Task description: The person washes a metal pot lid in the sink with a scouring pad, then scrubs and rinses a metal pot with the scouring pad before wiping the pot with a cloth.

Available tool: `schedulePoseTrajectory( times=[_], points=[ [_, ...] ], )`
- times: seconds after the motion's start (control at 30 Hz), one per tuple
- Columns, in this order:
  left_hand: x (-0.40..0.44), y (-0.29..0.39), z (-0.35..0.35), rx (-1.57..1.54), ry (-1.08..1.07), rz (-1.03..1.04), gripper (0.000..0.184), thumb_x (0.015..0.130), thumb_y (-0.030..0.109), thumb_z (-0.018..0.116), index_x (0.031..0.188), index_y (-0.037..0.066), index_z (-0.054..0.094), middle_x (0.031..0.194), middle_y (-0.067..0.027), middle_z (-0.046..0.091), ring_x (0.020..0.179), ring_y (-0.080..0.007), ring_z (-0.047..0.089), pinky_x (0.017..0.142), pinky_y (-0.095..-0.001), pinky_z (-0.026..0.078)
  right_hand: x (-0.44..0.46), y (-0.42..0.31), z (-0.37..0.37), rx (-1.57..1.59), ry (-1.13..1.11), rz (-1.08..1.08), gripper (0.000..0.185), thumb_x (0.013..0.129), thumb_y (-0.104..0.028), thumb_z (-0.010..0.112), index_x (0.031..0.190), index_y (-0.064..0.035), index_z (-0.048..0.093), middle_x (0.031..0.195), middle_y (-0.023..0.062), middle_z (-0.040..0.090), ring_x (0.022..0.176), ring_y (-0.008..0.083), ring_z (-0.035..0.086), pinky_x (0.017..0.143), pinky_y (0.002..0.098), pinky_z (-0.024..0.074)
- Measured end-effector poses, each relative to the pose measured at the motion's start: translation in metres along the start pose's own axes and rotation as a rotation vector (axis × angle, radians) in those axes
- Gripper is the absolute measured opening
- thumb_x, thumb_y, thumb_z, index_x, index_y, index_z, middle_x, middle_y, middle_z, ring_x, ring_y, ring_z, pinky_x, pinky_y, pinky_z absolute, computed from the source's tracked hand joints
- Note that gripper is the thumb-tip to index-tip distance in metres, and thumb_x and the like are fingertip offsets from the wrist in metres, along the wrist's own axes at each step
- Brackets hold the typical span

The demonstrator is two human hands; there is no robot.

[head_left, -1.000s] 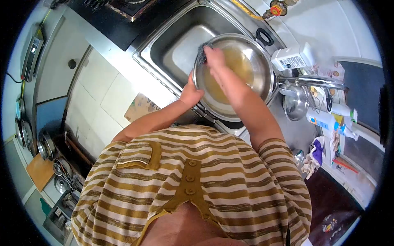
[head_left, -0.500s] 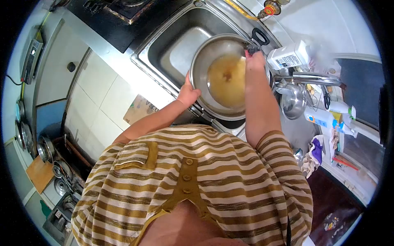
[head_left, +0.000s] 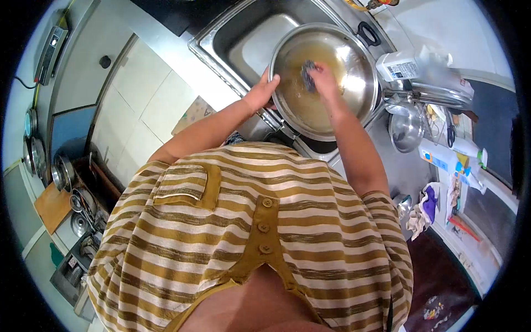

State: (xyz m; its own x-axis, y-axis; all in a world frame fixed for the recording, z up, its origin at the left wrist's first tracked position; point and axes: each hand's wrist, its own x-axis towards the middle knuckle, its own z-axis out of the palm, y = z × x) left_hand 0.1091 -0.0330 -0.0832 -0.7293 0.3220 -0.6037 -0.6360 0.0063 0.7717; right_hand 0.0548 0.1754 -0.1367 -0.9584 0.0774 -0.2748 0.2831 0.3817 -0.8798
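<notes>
A large round metal basin (head_left: 359, 105) rests tilted over the sink, with shallow yellowish-brown liquid inside. My left hand (head_left: 261, 94) grips its left rim, thumb on the inside and fingers under the outer edge. Inside the basin, my right hand (head_left: 325, 80) is closed on a dark grey steel wool scrubber (head_left: 308, 76), near the middle of the bottom. The liquid partly surrounds the scrubber.
The double sink (head_left: 260, 33) holds one basin at the upper left. To the right are a chrome faucet (head_left: 437, 93), a white bottle (head_left: 398, 65), a metal ladle or strainer bowl (head_left: 406, 133) and black-handled scissors (head_left: 368, 34).
My right hand has moved with the scrubber from the basin's upper right rim down to its middle. The basin is tilted differently and its liquid has shifted.
</notes>
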Motion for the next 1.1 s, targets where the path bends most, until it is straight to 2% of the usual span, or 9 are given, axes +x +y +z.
schedulePoseTrajectory(
  times=[0.03,0.13,0.33,0.53,0.63,0.8,0.87,0.97,1.1],
  points=[
    [-0.009,0.005,0.000,-0.049,-0.045,0.045,0.068,0.089,0.058,0.029,0.142,0.025,0.001,0.126,-0.0136,0.046,0.103,-0.0286,0.054,0.073,-0.0393,0.052,0.005,-0.026,0.005,0.380,-0.131,0.180,0.019,0.078,-0.010,0.059,0.094,-0.0004,0.061,0.079,0.0099,0.063,0.072,0.0192,0.059,0.066,0.0318,0.0478],
    [0.011,-0.013,-0.012,-0.283,-0.166,-0.046,0.073,0.084,0.069,0.016,0.139,0.020,0.022,0.126,-0.0131,0.047,0.106,-0.0262,0.053,0.086,-0.0375,0.046,0.006,-0.071,0.028,0.566,-0.256,0.215,0.022,0.081,-0.013,0.059,0.097,0.0024,0.059,0.083,0.0078,0.062,0.075,0.0149,0.059,0.066,0.0281,0.0471],
    [0.009,-0.016,-0.015,-0.320,-0.195,-0.022,0.081,0.081,0.073,0.015,0.140,0.018,0.018,0.130,-0.0151,0.041,0.117,-0.0252,0.045,0.095,-0.0364,0.038,-0.022,-0.059,0.056,0.060,-0.328,0.118,0.036,0.077,-0.021,0.067,0.103,-0.0004,0.053,0.088,0.0069,0.059,0.077,0.0135,0.056,0.067,0.0269,0.0455],
    [0.013,-0.020,-0.013,-0.333,-0.168,0.020,0.077,0.083,0.071,0.015,0.142,0.023,0.007,0.135,-0.0197,0.034,0.119,-0.0287,0.042,0.096,-0.0389,0.037,-0.098,-0.034,-0.019,-0.301,-0.721,-0.060,0.034,0.069,-0.015,0.072,0.096,-0.0018,0.055,0.084,0.0086,0.060,0.077,0.0160,0.056,0.070,0.0293,0.0452],
    [0.009,-0.018,-0.010,-0.319,-0.127,-0.031,0.071,0.086,0.065,0.011,0.141,0.020,0.013,0.141,-0.0170,0.026,0.126,-0.0346,0.033,0.103,-0.0491,0.029,-0.104,-0.024,-0.026,-0.308,-0.769,-0.096,0.035,0.067,-0.017,0.073,0.095,-0.0026,0.057,0.084,0.0109,0.061,0.079,0.0193,0.057,0.073,0.0315,0.0457],
    [0.020,-0.030,-0.019,-0.238,-0.205,-0.041,0.072,0.087,0.066,0.022,0.142,0.020,0.014,0.124,-0.0147,0.047,0.105,-0.0244,0.052,0.088,-0.0356,0.041,-0.068,-0.024,0.034,-0.037,-0.522,-0.016,0.039,0.069,-0.024,0.072,0.097,-0.0017,0.058,0.087,0.0141,0.062,0.078,0.0230,0.059,0.072,0.0331,0.0463],
    [0.005,-0.013,-0.007,-0.131,-0.031,-0.085,0.069,0.089,0.057,0.033,0.141,0.015,0.018,0.118,-0.0140,0.052,0.100,-0.0223,0.053,0.085,-0.0330,0.043,-0.057,-0.022,0.040,-0.014,-0.481,0.011,0.039,0.069,-0.024,0.073,0.097,-0.0014,0.058,0.086,0.0145,0.062,0.078,0.0233,0.059,0.071,0.0333,0.0465],
    [0.011,-0.017,0.002,0.073,0.102,0.189,0.067,0.084,0.025,0.059,0.138,0.013,0.022,0.110,-0.0138,0.055,0.096,-0.0214,0.056,0.077,-0.0336,0.048,-0.070,-0.025,0.013,-0.118,-0.716,-0.041,0.039,0.068,-0.024,0.074,0.097,-0.0028,0.058,0.086,0.0142,0.062,0.076,0.0241,0.058,0.070,0.0345,0.0460],
    [0.019,-0.023,0.005,0.104,0.173,0.144,0.069,0.084,0.020,0.056,0.140,0.010,0.016,0.115,-0.0162,0.054,0.103,-0.0244,0.054,0.088,-0.0330,0.042,-0.092,-0.006,-0.065,-0.498,-0.950,-0.214,0.035,0.066,-0.015,0.072,0.096,-0.0056,0.057,0.086,0.0111,0.060,0.081,0.0241,0.057,0.074,0.0342,0.0449]
  ],
)
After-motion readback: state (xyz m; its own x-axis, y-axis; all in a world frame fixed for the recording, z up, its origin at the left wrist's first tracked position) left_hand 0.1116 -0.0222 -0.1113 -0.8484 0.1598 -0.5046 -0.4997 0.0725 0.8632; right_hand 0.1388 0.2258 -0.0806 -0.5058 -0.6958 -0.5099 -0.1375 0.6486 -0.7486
